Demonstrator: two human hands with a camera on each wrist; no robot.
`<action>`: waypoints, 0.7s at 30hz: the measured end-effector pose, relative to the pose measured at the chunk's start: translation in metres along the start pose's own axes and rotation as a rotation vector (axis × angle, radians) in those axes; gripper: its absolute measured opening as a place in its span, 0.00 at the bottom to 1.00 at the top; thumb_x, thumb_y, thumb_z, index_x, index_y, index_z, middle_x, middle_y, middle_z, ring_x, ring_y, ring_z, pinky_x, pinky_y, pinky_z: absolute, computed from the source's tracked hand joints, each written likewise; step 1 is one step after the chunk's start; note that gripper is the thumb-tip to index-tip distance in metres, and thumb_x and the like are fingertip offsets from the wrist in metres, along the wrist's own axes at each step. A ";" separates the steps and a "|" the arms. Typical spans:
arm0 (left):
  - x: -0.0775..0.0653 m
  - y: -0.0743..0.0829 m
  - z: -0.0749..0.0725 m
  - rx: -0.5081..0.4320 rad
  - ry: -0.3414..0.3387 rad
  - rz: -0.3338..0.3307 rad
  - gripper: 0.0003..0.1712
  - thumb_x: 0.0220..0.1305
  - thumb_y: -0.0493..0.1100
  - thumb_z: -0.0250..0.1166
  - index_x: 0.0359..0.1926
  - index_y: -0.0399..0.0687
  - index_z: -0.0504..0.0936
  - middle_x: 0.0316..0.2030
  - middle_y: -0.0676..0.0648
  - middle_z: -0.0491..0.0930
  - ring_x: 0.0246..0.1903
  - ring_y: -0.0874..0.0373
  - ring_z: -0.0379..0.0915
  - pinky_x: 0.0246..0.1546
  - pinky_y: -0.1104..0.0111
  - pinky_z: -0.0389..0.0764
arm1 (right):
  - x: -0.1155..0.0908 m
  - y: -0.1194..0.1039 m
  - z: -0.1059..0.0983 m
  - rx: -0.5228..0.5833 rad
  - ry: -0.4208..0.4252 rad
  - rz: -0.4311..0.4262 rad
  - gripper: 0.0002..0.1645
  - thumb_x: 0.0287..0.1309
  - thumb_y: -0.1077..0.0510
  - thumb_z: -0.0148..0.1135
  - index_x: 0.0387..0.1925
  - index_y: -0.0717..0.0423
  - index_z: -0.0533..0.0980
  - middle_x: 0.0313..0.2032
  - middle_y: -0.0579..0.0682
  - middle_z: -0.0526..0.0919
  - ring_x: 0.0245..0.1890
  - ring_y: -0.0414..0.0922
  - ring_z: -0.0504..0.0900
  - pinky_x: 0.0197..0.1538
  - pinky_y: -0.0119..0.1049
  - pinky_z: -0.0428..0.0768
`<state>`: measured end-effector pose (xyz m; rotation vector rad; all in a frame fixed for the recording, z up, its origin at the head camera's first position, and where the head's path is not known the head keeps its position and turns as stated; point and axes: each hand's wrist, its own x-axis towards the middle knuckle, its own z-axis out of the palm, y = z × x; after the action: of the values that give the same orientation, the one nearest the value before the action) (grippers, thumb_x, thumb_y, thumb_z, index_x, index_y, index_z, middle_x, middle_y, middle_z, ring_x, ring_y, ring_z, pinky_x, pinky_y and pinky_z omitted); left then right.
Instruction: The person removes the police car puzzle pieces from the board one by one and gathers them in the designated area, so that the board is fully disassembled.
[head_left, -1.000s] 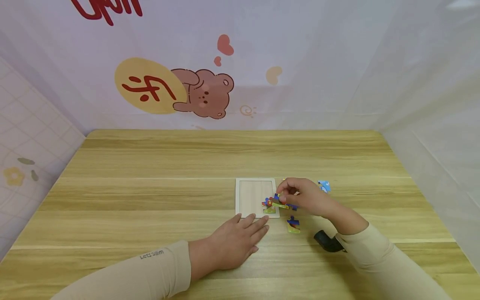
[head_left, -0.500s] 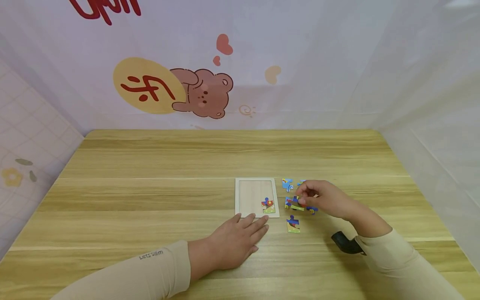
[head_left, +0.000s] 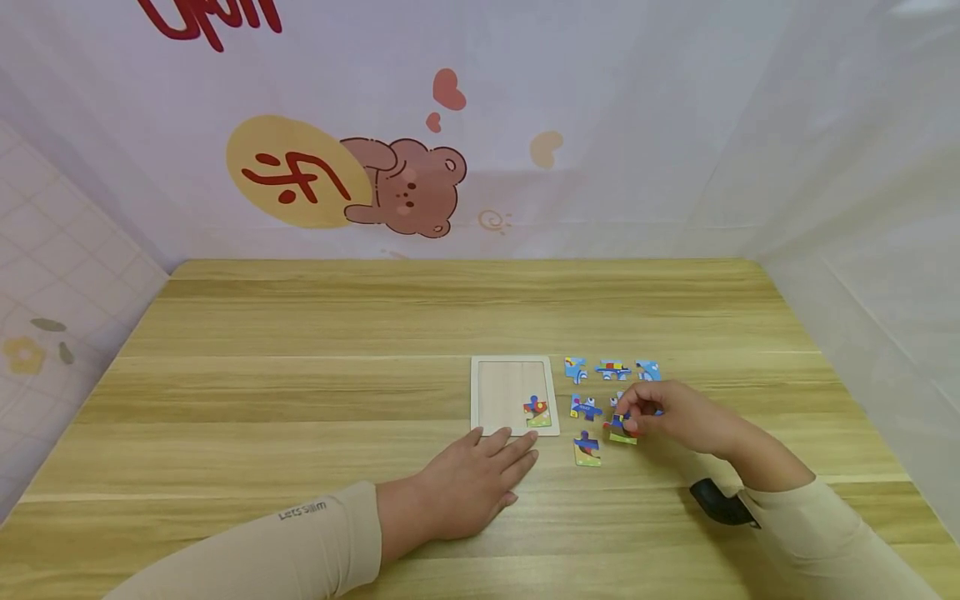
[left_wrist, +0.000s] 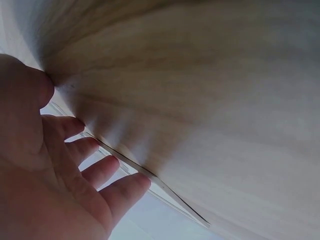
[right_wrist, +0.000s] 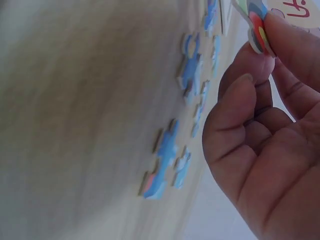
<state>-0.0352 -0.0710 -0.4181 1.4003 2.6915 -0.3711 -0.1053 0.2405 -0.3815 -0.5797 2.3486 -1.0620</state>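
Note:
A pale wooden puzzle tray point(head_left: 475, 396) lies on the table, with one red, blue and green puzzle piece in its near right corner. My left hand point(head_left: 476, 483) lies flat, its fingertips on the tray's near edge; the left wrist view shows the fingers point(left_wrist: 125, 192) fairly straight along that edge. To the right of the tray, my right hand point(head_left: 678, 417) pinches another puzzle piece point(head_left: 622, 434) between thumb and forefinger. In the right wrist view this held piece point(right_wrist: 257, 30) is raised above the table, tilted. Loose pieces behind it are partly hidden by the right hand.
Several loose puzzle pieces lie right of the tray: a row of blue ones including a middle piece point(head_left: 613, 369), a blue piece point(head_left: 585, 407) below, and a blue-green piece point(head_left: 587, 450) nearest me. A printed cloth point(head_left: 637, 108) hangs behind the table.
My right hand has carried the pinched puzzle piece from over the tray's right edge to the right and slightly nearer me, uncovering loose pieces. The left hand stays in place.

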 end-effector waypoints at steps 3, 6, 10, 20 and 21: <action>0.000 0.000 0.000 -0.007 -0.010 -0.001 0.31 0.75 0.58 0.42 0.74 0.56 0.58 0.74 0.54 0.53 0.69 0.56 0.56 0.62 0.60 0.68 | -0.002 0.004 0.001 -0.005 -0.015 0.004 0.03 0.60 0.68 0.60 0.36 0.60 0.77 0.29 0.46 0.77 0.31 0.36 0.73 0.37 0.28 0.73; 0.001 0.000 0.000 -0.010 -0.019 -0.003 0.31 0.75 0.58 0.41 0.74 0.57 0.57 0.74 0.54 0.52 0.70 0.56 0.55 0.62 0.60 0.67 | -0.004 0.008 0.002 -0.019 -0.025 0.011 0.04 0.59 0.68 0.60 0.36 0.59 0.77 0.29 0.44 0.77 0.31 0.35 0.73 0.36 0.29 0.73; 0.001 0.000 -0.001 -0.010 -0.028 -0.003 0.31 0.75 0.58 0.41 0.74 0.57 0.57 0.74 0.54 0.52 0.70 0.56 0.55 0.63 0.60 0.67 | -0.007 0.010 0.004 -0.019 -0.043 0.011 0.04 0.58 0.66 0.62 0.36 0.58 0.77 0.30 0.43 0.78 0.31 0.34 0.72 0.35 0.29 0.72; 0.001 0.001 0.000 0.008 -0.025 0.001 0.31 0.75 0.59 0.41 0.74 0.57 0.57 0.74 0.54 0.52 0.70 0.56 0.55 0.62 0.60 0.68 | -0.008 0.016 0.007 -0.015 -0.109 -0.014 0.04 0.59 0.66 0.61 0.35 0.55 0.78 0.27 0.41 0.75 0.29 0.34 0.70 0.32 0.29 0.70; 0.001 0.001 0.000 0.009 -0.023 0.001 0.31 0.75 0.59 0.41 0.74 0.57 0.57 0.74 0.54 0.52 0.70 0.56 0.55 0.62 0.60 0.68 | -0.008 0.017 0.007 -0.013 -0.111 -0.018 0.04 0.59 0.66 0.61 0.35 0.56 0.78 0.27 0.41 0.74 0.29 0.34 0.70 0.32 0.29 0.70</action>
<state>-0.0355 -0.0696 -0.4184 1.3905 2.6747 -0.3971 -0.0973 0.2509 -0.3964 -0.6485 2.2592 -0.9972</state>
